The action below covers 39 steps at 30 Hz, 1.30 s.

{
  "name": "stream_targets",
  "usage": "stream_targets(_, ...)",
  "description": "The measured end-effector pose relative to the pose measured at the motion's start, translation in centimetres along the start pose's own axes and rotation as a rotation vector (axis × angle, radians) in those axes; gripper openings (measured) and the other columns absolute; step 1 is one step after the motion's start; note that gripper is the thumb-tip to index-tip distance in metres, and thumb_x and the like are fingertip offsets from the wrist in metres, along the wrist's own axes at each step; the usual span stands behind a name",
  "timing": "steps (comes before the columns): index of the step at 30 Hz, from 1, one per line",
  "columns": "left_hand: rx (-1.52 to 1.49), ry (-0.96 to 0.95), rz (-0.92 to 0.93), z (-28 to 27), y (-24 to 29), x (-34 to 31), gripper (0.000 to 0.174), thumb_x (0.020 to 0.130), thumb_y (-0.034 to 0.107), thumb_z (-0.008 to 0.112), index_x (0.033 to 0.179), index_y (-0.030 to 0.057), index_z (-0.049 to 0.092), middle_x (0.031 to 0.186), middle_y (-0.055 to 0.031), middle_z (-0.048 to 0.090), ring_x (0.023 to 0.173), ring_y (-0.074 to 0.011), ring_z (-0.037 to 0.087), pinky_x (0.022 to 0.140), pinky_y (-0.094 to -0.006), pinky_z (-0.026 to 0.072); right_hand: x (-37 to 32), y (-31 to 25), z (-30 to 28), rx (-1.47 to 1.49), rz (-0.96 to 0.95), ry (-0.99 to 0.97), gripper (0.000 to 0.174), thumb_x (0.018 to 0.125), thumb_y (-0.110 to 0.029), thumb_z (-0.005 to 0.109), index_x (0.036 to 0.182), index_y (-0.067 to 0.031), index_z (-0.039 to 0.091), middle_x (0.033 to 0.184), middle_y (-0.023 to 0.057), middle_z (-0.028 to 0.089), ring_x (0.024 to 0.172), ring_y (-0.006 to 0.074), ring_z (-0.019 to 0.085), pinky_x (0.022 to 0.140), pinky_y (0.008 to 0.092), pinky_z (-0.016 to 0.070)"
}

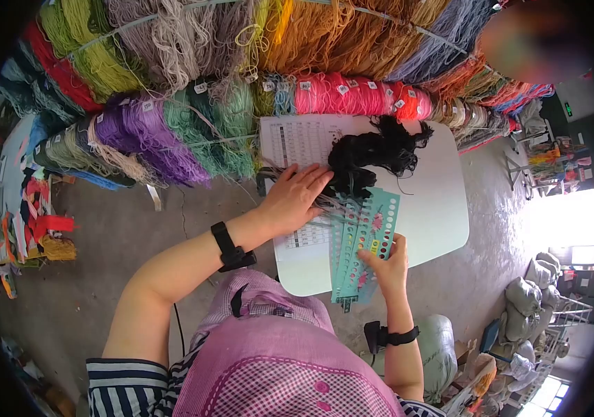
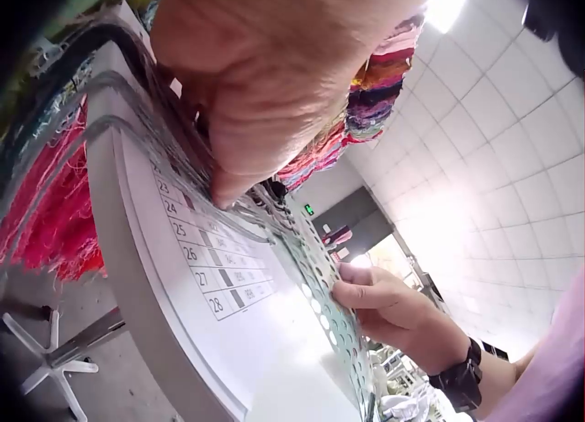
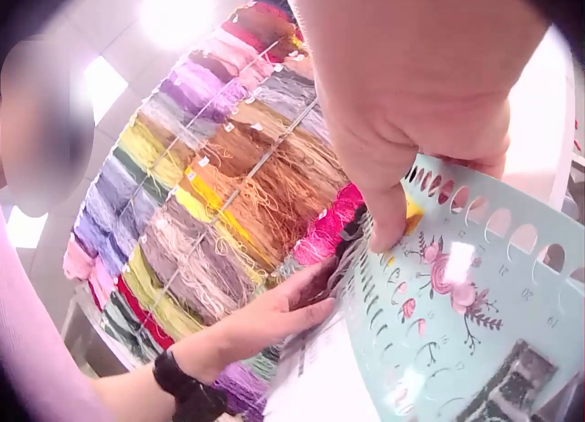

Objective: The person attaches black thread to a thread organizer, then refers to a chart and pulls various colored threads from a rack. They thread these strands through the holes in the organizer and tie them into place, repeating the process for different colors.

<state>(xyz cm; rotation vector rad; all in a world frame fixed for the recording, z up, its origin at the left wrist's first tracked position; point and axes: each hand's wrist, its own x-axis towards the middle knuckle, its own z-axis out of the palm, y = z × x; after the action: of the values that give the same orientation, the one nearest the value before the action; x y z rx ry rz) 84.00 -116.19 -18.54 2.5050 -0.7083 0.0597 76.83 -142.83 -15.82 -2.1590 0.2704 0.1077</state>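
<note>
My left hand (image 1: pixel 295 198) rests over grey thread strands (image 2: pixel 137 120) on a printed chart, fingers extended and thumb apart from them. In the left wrist view the thumb's tip touches the strands, which run from the table's edge toward the cards. My right hand (image 1: pixel 389 267) pinches the edge of teal punched thread cards (image 1: pixel 347 260) with a flower print, thumb on the upper face. The cards (image 3: pixel 457 285) overlap one another, with round holes along their edges. Just beyond the left fingertips lies a tangled black thread bundle (image 1: pixel 373 156).
A small white table (image 1: pixel 436 201) carries the printed chart (image 1: pixel 297 135). Racks of coloured thread skeins (image 1: pixel 352 38) line the far side, with purple skeins (image 1: pixel 141 135) at the left. Stuffed sacks (image 1: pixel 537 292) stand on the floor at right. Another person (image 1: pixel 540 42) appears blurred at upper right.
</note>
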Motion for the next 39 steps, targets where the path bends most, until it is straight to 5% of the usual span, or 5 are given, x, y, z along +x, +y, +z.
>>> stream_targets(12,0.131,0.12,-0.168,-2.3,-1.2,-3.1,0.054,0.08,0.025,0.068,0.125,0.0001,0.052,0.138,-0.0155,0.044,0.133,-0.0331,0.036,0.108,-0.0493,0.0311,1.1,-2.1,1.9,0.666,0.097,-0.104,0.033,0.077,-0.003,0.074,0.105,-0.001,0.056,0.089,0.0025,0.065,0.076,0.0076,0.059,0.072,0.0228,0.0483)
stream_targets(18,0.212,0.149,-0.123,-2.3,-1.7,-3.7,0.046,0.08,0.024,0.067,0.118,0.0014,0.055,0.133,-0.0117,0.048,0.129,-0.0287,0.04,0.104,-0.0494,0.0342,1.1,-0.8,2.2,-0.056,-0.139,0.178,0.079,0.067,-0.017,0.083,0.132,-0.0021,0.041,0.119,0.0146,0.053,0.106,0.0236,0.051,0.089,0.0362,0.0437)
stream_targets(22,0.176,0.293,-0.253,-2.6,-1.9,-5.2,0.037,0.083,0.021,0.064,0.115,0.0033,0.058,0.131,-0.011,0.05,0.126,-0.0291,0.043,0.103,-0.0492,0.0357,1.8,-1.1,1.7,-0.543,-0.511,0.096,0.073,0.067,-0.019,0.078,0.131,-0.0023,0.047,0.126,0.0164,0.05,0.116,0.0355,0.044,0.099,0.0442,0.0371)
stream_targets(32,-0.218,0.85,-0.747,-10.1,-10.7,-17.8,0.019,0.086,0.015,0.065,0.102,0.0058,0.066,0.097,-0.0105,0.068,0.08,-0.0218,0.066,0.071,-0.0315,0.0522,4.8,-1.7,1.6,-0.555,-0.585,0.001,0.063,0.071,-0.022,0.076,0.125,-0.0001,0.051,0.124,0.0182,0.052,0.115,0.038,0.044,0.1,0.0459,0.0353)
stream_targets(39,-0.158,1.291,-0.838,-19.2,-22.7,-26.9,0.017,0.085,0.01,0.062,0.1,0.0045,0.066,0.096,-0.0112,0.067,0.076,-0.0229,0.065,0.068,-0.0323,0.051,3.2,-3.5,6.1,-0.674,-0.532,-0.03,0.062,0.072,-0.018,0.074,0.126,0.0022,0.051,0.132,0.0186,0.05,0.115,0.039,0.046,0.101,0.0449,0.0366)
